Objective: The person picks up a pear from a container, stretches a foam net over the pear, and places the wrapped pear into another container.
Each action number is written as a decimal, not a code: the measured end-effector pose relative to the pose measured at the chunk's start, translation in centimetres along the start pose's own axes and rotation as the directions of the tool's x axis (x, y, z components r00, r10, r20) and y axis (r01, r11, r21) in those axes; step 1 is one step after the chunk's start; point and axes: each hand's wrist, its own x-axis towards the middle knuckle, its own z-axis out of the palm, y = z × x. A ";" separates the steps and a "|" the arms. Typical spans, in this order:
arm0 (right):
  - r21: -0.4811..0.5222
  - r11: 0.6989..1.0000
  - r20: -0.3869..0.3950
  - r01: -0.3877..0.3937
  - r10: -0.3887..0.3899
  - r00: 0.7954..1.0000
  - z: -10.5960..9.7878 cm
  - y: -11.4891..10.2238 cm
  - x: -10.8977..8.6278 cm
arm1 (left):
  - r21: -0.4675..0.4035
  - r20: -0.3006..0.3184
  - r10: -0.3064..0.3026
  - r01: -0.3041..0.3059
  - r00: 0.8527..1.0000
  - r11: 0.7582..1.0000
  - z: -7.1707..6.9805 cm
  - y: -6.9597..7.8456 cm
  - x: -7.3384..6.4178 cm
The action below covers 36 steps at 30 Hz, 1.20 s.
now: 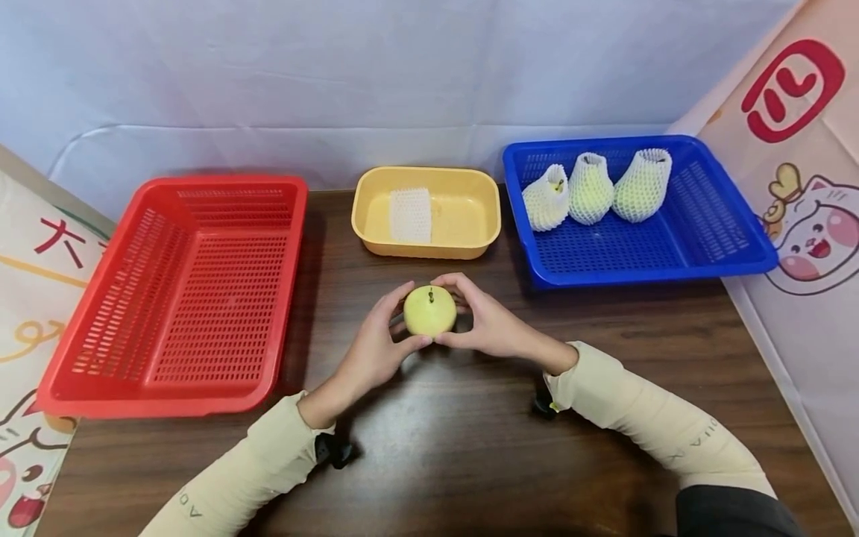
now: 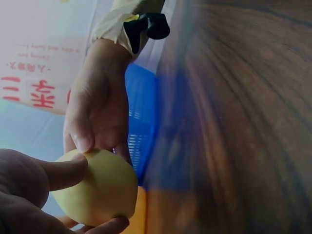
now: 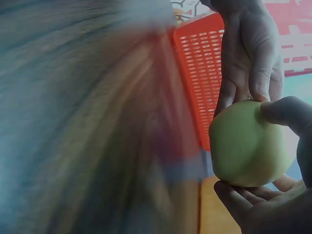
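Observation:
A round yellow-green pear with a short dark stem is held between both hands, above the table. My left hand grips its left side, thumb at the near side and fingers round the back. From the right, my right hand grips it the same way, and the two thumbs nearly meet. The left wrist view shows the bare pear with a thumb from each hand on its skin. In the right wrist view the pear is seen from the other side, with fingers beneath it.
A red basket stands at the left. Behind the hands, a yellow tray holds a white foam net sleeve. The blue basket at the right holds three fruits in foam nets. A white cloth hangs behind.

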 end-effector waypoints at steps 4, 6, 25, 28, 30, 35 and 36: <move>-0.008 1.000 -0.017 -0.020 0.020 1.000 0.0 0.9 -0.2 | -0.045 0.011 0.002 -0.001 1.000 0.999 0.5 -0.7 0.6; -0.017 1.000 -0.025 -0.025 0.025 0.999 0.0 1.3 -0.3 | -0.050 0.024 0.007 -0.006 1.000 0.999 0.7 -0.9 0.9; 0.005 0.999 -0.018 -0.046 0.046 0.999 0.2 2.9 -0.6 | -0.006 0.087 0.002 -0.002 0.996 1.000 1.2 -2.5 1.6; -0.008 0.999 -0.017 -0.047 0.047 0.999 0.2 2.9 -0.7 | 0.011 0.091 0.010 -0.011 0.996 1.000 1.2 -2.5 1.6; -0.013 0.999 -0.015 -0.050 0.050 0.999 0.2 2.9 -0.7 | 0.023 0.096 0.009 -0.011 0.995 1.000 1.2 -2.4 1.6; -0.012 0.999 -0.009 -0.050 0.050 0.999 0.3 2.9 -0.7 | 0.048 0.103 -0.004 -0.001 0.995 0.999 1.1 -2.5 1.7; -0.012 0.999 -0.003 -0.050 0.050 0.999 0.2 2.8 -0.7 | 0.051 0.104 -0.006 0.001 0.995 0.999 1.1 -2.5 1.7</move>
